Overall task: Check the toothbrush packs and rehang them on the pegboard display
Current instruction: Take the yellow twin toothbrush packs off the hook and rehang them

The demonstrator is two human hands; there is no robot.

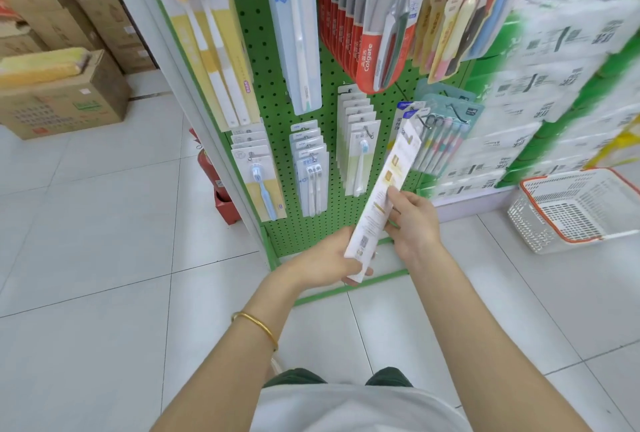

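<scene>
I hold a long white toothbrush pack [384,189] with its printed back facing me, tilted up to the right. My left hand [329,263] grips its bottom end. My right hand [412,220] grips its right edge near the middle. The pack's top end reaches a metal peg [424,121] low on the green pegboard [273,92], in front of a hanging pack of coloured toothbrushes [441,140]. Rows of other toothbrush packs [310,168] hang to the left, and red Colgate packs [363,57] hang above.
A white plastic basket with an orange rim [575,209] sits on the floor at right, below stacked tissue packs [540,85]. Cardboard boxes [65,95] stand at left. A red fire extinguisher [211,168] stands beside the display's left edge. The floor is white tile.
</scene>
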